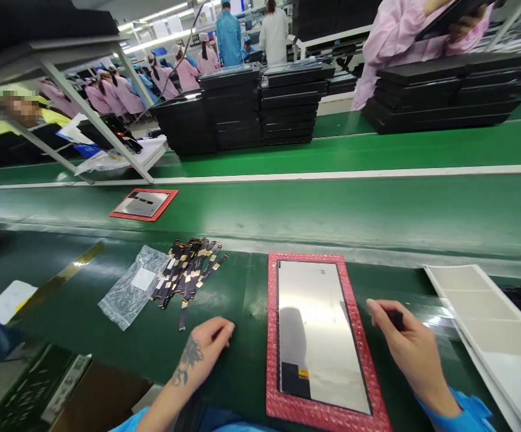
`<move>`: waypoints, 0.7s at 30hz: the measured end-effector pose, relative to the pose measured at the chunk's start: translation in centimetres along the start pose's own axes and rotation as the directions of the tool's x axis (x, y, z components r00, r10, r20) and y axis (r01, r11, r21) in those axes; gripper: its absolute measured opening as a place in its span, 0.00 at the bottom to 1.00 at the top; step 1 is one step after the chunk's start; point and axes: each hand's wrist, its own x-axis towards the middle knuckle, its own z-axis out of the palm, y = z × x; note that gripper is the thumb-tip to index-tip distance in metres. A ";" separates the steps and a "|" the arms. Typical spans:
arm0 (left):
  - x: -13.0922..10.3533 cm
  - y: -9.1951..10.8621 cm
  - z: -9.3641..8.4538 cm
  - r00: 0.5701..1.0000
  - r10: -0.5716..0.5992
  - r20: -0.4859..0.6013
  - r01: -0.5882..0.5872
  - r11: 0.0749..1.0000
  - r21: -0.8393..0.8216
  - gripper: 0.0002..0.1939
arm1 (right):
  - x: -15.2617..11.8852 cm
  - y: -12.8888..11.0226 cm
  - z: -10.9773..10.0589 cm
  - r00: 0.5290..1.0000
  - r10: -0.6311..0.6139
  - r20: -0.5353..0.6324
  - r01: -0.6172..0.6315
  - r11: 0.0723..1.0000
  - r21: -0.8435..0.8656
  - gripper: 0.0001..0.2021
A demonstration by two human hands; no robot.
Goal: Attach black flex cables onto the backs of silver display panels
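Red bubble wrap (274, 336) lies under the shiny display panel (318, 336), which rests flat on the green mat (242, 288) in front of you, between your two hands. Your right hand (406, 345) is just beside the right edge of the panel, and its fingers are pressed together on a small dark piece (395, 319); what this piece is, I cannot tell. Your left hand (204, 354) rests on the mat left of the panel, fingers loosely curled and holding nothing. Further left is a heap of flex cables (190, 276) next to a clear plastic bag (132, 288).

I think the risk is at the panel surface: if the dark piece drags across it, it can scratch. Also the wrap is soft, so a push at one edge may let the panel slide. A white tray (480, 312) stands near your right wrist and could be bumped.
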 end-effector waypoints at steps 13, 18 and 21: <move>6.6 -2.6 -5.9 0.899 0.007 -0.438 0.192 0.893 0.407 0.08 | 0.3 1.4 -0.4 0.985 0.171 -0.015 -0.172 0.973 -0.155 0.27; 7.8 -2.6 -5.9 0.899 -0.065 -0.433 0.248 0.891 0.381 0.04 | 0.0 0.0 -0.3 0.991 0.129 -0.025 -0.131 0.980 -0.147 0.27; 8.2 -2.7 -6.4 0.900 -0.135 -0.415 0.284 0.904 0.320 0.05 | -0.1 -0.1 -0.1 0.998 0.066 -0.024 -0.067 0.994 -0.087 0.25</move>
